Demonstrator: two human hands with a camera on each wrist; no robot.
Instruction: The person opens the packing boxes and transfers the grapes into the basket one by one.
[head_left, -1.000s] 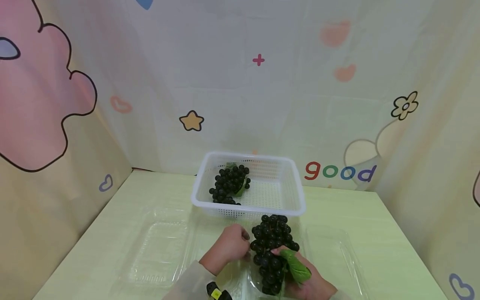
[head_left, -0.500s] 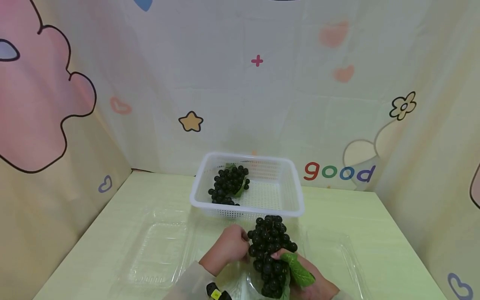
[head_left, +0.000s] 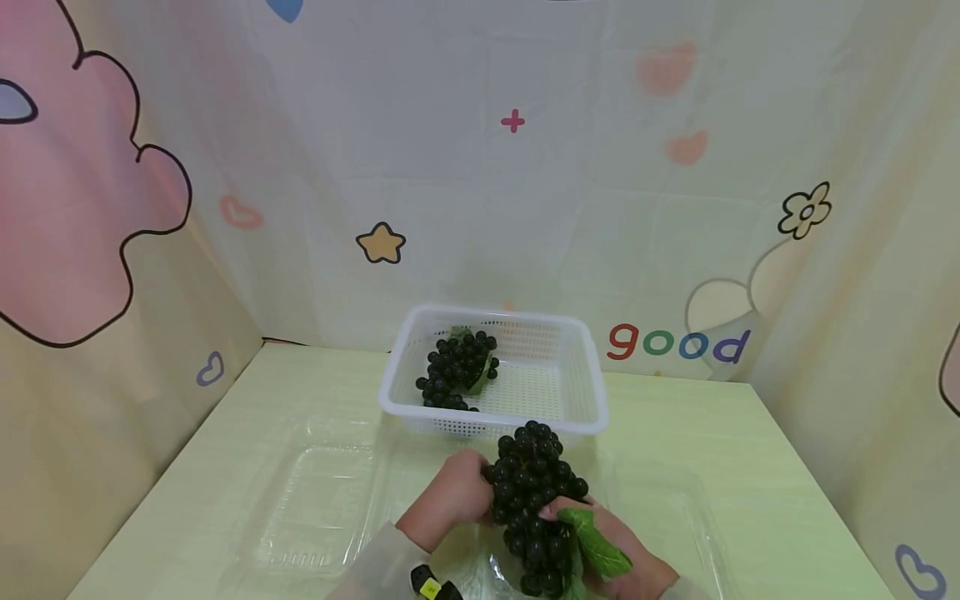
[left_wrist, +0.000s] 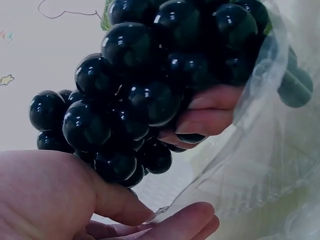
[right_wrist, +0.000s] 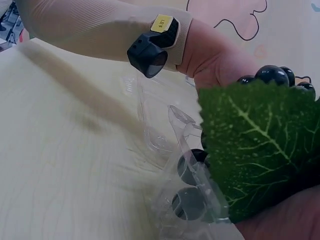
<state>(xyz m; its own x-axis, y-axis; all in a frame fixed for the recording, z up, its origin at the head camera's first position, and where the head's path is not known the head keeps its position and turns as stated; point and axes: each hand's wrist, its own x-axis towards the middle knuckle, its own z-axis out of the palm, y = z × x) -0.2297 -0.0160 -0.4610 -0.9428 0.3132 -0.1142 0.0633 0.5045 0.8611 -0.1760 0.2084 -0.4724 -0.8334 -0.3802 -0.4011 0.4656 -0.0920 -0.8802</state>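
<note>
My right hand (head_left: 618,550) grips a bunch of dark grapes (head_left: 528,479) from the right, thumb over its front. Its fingertips (left_wrist: 212,112) show under the grapes in the left wrist view. A green leaf (right_wrist: 265,145) hangs from the bunch over this hand. Beside the grapes, my left hand (head_left: 461,492) pinches the edge of thin clear plastic (left_wrist: 200,175) between thumb and fingers. Through this plastic (right_wrist: 187,200) some lower grapes show. Whether it is a bag or a container wall, I cannot tell.
A white perforated basket (head_left: 581,375) stands at the back of the table (head_left: 780,517), with another dark grape bunch (head_left: 457,367) in its left part. Clear plastic trays lie to the left (head_left: 318,492) and the right (head_left: 705,533) of my hands.
The right hand's grape bunch has shifted left, its far end rising a little, and now overlaps the left hand's fingers in the head view. The left hand has hardly moved.
</note>
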